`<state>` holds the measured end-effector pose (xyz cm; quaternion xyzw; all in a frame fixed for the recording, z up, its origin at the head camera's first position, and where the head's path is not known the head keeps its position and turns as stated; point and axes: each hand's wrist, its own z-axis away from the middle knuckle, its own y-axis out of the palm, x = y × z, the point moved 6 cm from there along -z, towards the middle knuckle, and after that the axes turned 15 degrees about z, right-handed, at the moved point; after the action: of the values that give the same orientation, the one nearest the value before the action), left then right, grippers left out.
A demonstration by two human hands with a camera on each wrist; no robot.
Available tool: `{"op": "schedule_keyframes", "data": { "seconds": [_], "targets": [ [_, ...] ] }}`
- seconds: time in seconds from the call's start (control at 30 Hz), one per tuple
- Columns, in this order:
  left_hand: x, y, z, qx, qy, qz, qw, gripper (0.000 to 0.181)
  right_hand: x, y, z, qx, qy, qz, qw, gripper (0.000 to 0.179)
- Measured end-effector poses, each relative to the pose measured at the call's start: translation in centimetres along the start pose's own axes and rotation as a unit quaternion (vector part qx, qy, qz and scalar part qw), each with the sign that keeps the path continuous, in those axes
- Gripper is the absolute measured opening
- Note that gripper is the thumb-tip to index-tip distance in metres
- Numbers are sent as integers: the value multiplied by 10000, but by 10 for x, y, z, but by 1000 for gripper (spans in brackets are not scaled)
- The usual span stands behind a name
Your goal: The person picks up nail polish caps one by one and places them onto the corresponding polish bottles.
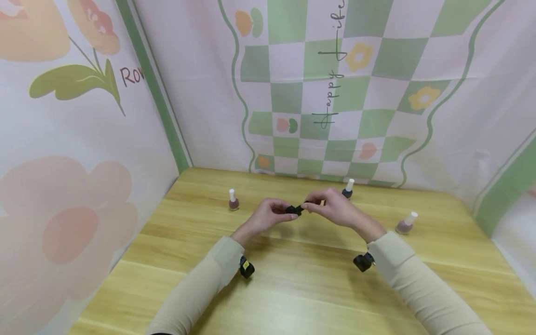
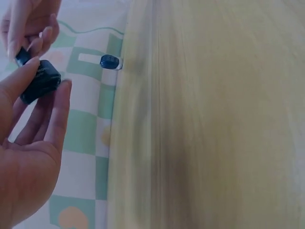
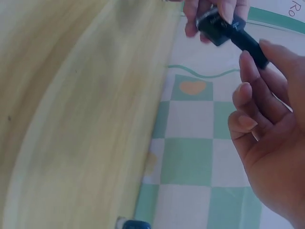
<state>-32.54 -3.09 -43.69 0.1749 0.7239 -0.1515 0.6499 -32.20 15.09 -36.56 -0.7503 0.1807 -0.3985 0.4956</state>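
Both hands meet over the table on one small black nail polish bottle (image 1: 291,211). My left hand (image 1: 264,215) grips the squarish bottle body between thumb and fingers. My right hand (image 1: 332,207) pinches the slim black cap (image 3: 256,53) by its end, between thumb and forefinger. In the right wrist view the cap lines up with the bottle's neck, and the bottle body (image 3: 215,28) lies tilted in the left fingers. Pale lettering shows on the dark bottle face (image 2: 46,78) in the left wrist view.
On the wooden table (image 1: 276,288) stand a mauve nail polish bottle (image 1: 233,203) at the left, a dark blue one (image 1: 347,191) behind the right hand, and a pinkish one (image 1: 405,226) at the right, all white-capped. A patterned cloth (image 1: 284,97) hangs behind the table.
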Motion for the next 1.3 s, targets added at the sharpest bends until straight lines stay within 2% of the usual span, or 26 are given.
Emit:
{"op": "schedule_keyframes", "data": {
  "seconds": [0.27, 0.47, 0.63, 0.87, 1.07, 1.3],
  "targets": [
    [-2, 6, -4, -3, 231, -219, 9995, 21, -2, 5, 1, -395, 446, -254, 9979, 16],
    [1, 6, -7, -325, 254, -168, 9990, 20, -5, 9, 1, -514, 613, -485, 9956, 21],
    [-1, 6, -8, -575, 278, -162, 9978, 18, -7, 12, 0, -594, 649, -624, 9942, 18],
    [-1, 4, -12, -711, 320, -94, 9969, 17, -12, 13, -2, -706, 874, -705, 9912, 19],
    [-2, 0, -19, -857, 247, -253, 9957, 16, -18, 15, -8, -750, 1144, -683, 9882, 24],
    [-3, -6, -27, -1203, 124, -176, 9925, 18, -28, 18, -19, -936, 1412, -739, 9828, 26]
  ]
}}
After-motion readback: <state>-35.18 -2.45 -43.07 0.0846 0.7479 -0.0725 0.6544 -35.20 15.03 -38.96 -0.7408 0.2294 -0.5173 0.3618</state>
